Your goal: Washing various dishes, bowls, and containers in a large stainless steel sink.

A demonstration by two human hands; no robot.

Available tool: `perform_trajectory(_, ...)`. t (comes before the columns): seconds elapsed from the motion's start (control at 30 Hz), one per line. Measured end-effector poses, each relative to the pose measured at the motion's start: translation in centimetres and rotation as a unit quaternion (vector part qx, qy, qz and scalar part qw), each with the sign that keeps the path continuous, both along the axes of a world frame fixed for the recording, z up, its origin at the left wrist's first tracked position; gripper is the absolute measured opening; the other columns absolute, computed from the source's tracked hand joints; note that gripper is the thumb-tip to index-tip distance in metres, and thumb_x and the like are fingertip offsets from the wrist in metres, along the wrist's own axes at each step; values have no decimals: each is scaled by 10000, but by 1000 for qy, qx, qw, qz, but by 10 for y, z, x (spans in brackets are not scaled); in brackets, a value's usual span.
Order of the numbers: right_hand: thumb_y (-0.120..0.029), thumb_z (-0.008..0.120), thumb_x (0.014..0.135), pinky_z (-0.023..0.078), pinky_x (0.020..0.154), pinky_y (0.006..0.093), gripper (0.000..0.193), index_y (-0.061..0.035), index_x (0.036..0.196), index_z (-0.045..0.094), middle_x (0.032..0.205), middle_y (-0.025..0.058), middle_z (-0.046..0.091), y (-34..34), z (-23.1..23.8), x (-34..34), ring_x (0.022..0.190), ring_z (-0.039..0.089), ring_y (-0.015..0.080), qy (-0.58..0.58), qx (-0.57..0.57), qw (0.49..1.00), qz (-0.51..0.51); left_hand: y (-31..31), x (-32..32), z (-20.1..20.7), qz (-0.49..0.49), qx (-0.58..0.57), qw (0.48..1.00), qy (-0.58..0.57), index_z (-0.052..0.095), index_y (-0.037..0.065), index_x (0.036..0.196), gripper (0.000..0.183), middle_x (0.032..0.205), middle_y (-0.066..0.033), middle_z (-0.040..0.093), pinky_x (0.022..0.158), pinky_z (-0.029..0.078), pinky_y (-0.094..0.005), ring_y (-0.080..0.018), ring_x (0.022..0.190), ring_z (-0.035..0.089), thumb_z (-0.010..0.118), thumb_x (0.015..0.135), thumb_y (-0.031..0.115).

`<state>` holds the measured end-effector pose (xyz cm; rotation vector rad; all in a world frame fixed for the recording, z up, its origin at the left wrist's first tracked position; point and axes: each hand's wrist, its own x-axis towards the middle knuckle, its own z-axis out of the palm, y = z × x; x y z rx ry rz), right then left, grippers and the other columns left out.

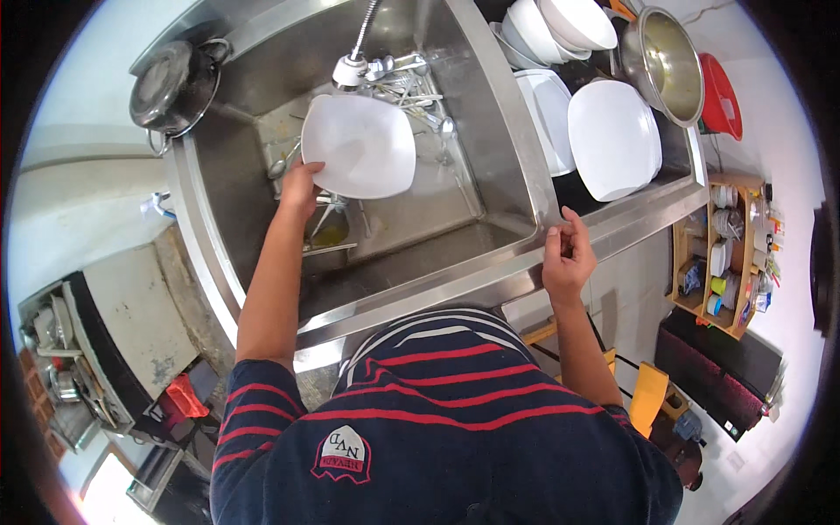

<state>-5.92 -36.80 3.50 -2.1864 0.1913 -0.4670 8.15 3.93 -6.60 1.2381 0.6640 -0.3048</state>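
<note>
Plate [363, 144] over the sink [437, 249], near the tap [350, 72] — I see the left hand [300, 191] gripping its rim, probably to leave its face clear — the right hand [569, 258] empty, loosely curled.

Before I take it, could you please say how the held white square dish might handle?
The white square dish seems stiff, showing no sag though gripped at one edge by the left hand; its smooth surface may be slippery.

Head view looked steeply down from wearer's head: shirt [420, 446] closest, left hand [300, 188] and sink [490, 131] farther off; fisheye bowed edges near rim.
</note>
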Motion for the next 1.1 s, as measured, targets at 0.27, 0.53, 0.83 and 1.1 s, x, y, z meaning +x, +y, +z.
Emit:
perform_trajectory(0.27,-51,657,829,506,699,277,255,-15,1082,656,859,119,667,57,22,41,751,633,169,16,11,990,140,3,-8,11,154,-68,985,-33,451,-8,1309,396,1249,-158,544,937,455,-452,-294,1110,562,512,930,90)
perform_trajectory(0.53,-270,626,885,450,962,417,427,-22,1228,568,1231,215,585,193,-50,126,1140,571,359,79,-56,930,355,-24,-32,66,264,-7,963,-59,525,-31,1211,306,1181,-150,592,901,444,-369,-242,1054,580,506,942,115)
perform_trajectory(0.83,-544,387,937,165,1165,459,683,-102,1458,366,1521,207,282,240,-113,207,1423,238,342,210,-218,848,435,-18,-43,59,273,26,957,-94,521,-43,1214,329,1157,-153,604,908,429,-353,-232,1055,569,513,961,167)
perform_trajectory(1.1,-499,451,919,173,1153,494,689,-89,1461,338,1526,213,256,297,-81,214,1422,223,362,144,-229,888,373,-8,-30,43,204,-80,972,-84,494,-14,1269,357,1213,-116,590,981,400,-365,-227,1130,551,500,985,202)
